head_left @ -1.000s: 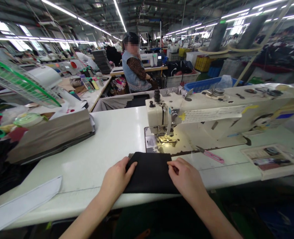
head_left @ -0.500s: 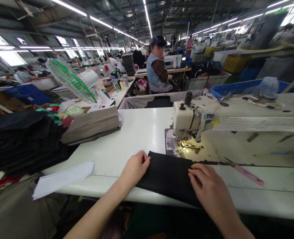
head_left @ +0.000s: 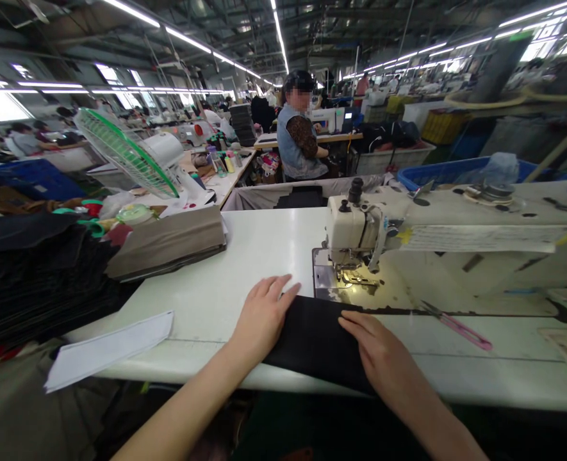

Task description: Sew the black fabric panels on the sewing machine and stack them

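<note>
A folded piece of black fabric (head_left: 318, 339) lies on the white sewing table, its lower part reaching the front edge. My left hand (head_left: 262, 315) rests over the fabric's left edge, fingers spread and stretched forward. On the right side, my right hand (head_left: 384, 352) lies on the upper corner with its fingers extended close together; its palm side is hidden. Just beyond the fabric stands a sewing machine (head_left: 355, 224), its lamp lighting the needle plate (head_left: 355, 282). Pink-handled scissors (head_left: 460, 326) lie right of my right hand.
A white strip (head_left: 113, 349) lies at the table's left front. Behind it are a stack of grey-brown fabric pieces (head_left: 168, 240), a pile of black pieces (head_left: 33, 275) and a green-rimmed fan (head_left: 129, 153). A co-worker (head_left: 302, 131) sits beyond the table, near a blue bin (head_left: 418, 176).
My left hand has gone from pinching the fabric's upper left corner to spread fingers. My right hand has flattened and shifted inward over the fabric. The view has turned slightly right.
</note>
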`<state>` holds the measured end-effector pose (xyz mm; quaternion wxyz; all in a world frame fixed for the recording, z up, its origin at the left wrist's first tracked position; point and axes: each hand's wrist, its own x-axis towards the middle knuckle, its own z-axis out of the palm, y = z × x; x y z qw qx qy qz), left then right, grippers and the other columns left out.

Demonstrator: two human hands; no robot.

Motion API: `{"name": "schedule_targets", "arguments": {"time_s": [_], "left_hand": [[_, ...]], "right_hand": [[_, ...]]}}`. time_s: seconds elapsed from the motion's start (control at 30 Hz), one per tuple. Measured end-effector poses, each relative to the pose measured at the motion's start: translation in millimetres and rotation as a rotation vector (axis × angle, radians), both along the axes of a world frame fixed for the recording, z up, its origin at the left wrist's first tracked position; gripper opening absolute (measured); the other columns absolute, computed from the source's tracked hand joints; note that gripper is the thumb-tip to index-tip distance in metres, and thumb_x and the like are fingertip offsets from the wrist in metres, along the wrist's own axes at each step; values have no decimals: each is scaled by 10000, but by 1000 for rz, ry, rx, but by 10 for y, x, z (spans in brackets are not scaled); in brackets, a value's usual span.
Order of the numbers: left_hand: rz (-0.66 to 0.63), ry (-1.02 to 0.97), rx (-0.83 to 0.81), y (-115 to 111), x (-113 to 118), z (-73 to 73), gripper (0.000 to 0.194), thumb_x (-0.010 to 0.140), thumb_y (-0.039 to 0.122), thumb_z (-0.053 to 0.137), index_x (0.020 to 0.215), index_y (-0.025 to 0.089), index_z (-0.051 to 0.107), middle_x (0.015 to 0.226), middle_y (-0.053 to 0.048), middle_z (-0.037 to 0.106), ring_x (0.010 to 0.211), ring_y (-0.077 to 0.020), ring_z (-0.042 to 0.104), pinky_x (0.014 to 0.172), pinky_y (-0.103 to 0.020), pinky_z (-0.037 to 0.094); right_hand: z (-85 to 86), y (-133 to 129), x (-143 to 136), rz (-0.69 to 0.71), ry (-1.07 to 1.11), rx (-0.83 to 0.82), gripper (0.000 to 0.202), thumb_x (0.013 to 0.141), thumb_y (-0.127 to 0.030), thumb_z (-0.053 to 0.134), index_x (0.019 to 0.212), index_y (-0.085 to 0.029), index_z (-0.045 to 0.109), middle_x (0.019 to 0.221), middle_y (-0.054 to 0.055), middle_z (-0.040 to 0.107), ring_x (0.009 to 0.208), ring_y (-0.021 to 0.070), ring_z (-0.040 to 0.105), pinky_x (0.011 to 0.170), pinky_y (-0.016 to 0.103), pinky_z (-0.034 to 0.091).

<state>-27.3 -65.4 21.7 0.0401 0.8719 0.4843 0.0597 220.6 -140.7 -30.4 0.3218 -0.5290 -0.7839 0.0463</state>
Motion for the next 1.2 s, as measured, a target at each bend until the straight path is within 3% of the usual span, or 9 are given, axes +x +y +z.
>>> {"name": "schedule_targets", "arguments": {"time_s": [0.07,0.1,0.2,0.27,0.47,0.57,0.67,1.0,1.2], "left_hand": [[-233,-11,-27,-6,45,-27,448,884,20,453,1259,189,629,1396,-111,595,1257,-248,569,1049,-381,473],[-260,-12,-44,-25,85,-53,442,886,18,444,1252,167,639,1393,-118,601,1273,-249,563,1071,-380,467],[-162,-19,3,-151,232,-168,444,947,114,443,1377,116,556,1470,-159,531,1369,-298,484,1126,-466,424],[-188,-27,42,-249,297,-251,508,989,220,451,1492,152,429,1564,-139,419,1450,-318,375,1165,-550,349],[-231,-12,89,-359,215,-371,618,1007,482,470,1543,197,357,1618,-128,311,1484,-326,312,1173,-560,336],[-206,-33,117,-393,216,-355,560,1012,393,474,1533,209,381,1643,-113,243,1507,-354,233,1163,-585,340],[-259,-63,56,-409,304,-336,546,1023,271,423,1556,202,326,1648,-92,231,1519,-301,214,1187,-542,328],[-388,-93,-139,258,202,-227,651,1002,501,479,1565,226,303,1642,-90,250,1522,-289,211,1228,-535,223],[-402,-91,-174,371,200,-195,680,986,516,509,1565,221,309,1643,-89,245,1522,-286,215,1236,-525,197]], "right_hand": [[28,26,-68,33,-26,-52,482,866,-2,344,1163,-138,698,1208,125,706,1128,233,658,995,410,555],[43,36,-123,8,-35,-74,453,888,-27,350,1165,-114,698,1200,143,708,1122,247,662,996,422,556],[50,42,-337,-148,-48,-103,408,966,-159,394,1279,-45,628,1286,214,651,1178,305,633,1006,479,544],[-5,21,-460,-209,-65,-88,436,975,-179,409,1363,-56,564,1393,216,580,1267,318,576,1039,495,514],[-223,-186,-353,-161,-148,29,459,1002,-219,437,1446,-111,483,1484,147,517,1390,288,459,1106,482,454],[-190,-265,-173,-132,-146,41,414,1003,-255,474,1392,-134,541,1428,143,569,1343,284,504,1091,462,472],[-98,-198,-77,-82,-136,20,369,971,-243,533,1317,-132,595,1316,148,634,1231,293,580,1061,478,498],[-23,378,-81,-25,-62,30,277,903,-201,647,1173,-140,659,1261,149,662,1188,296,603,1057,518,488],[-49,442,-38,-41,-24,39,292,902,-236,656,1189,-184,656,1205,126,673,1141,293,605,1032,533,495]]}}
